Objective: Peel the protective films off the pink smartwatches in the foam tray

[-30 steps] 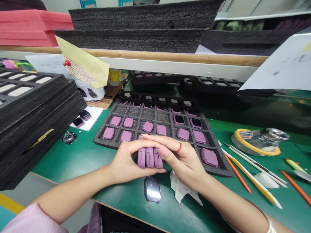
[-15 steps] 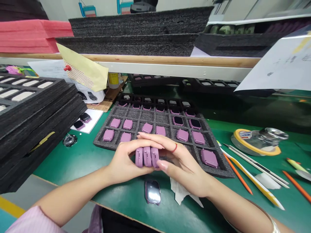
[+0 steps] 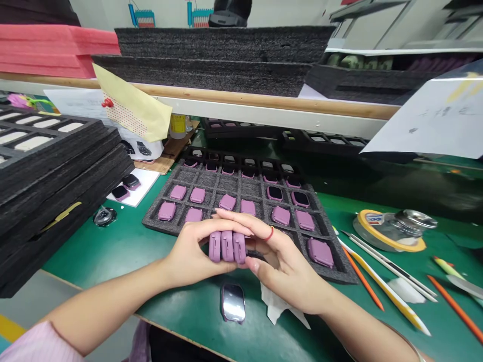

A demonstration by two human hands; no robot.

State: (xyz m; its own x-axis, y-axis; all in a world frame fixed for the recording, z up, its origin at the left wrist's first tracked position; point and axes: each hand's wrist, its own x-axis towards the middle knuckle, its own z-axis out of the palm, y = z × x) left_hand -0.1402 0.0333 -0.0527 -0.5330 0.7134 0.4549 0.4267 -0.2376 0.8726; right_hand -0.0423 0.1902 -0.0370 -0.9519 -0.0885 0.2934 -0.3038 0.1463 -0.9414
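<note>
My left hand grips a row of three purple watch cases standing on edge, side by side, just above the green table. My right hand curls round the right end of that row, fingers over its top, a red ring on one finger. Behind the hands lies a dark foam tray with several purple watch cases in its pockets. One watch lies screen-up on the table below the hands, beside a crumpled white cloth.
A stack of black foam trays rises at the left. Pencils and sticks lie at the right, near a tape roll with a metal dispenser. Two dark watches rest on a white card. A shelf overhead carries foam sheets.
The hands hold the same three cases; they have shifted slightly left and up in view as the camera tilted. My right fingers have slid a little along the row.
</note>
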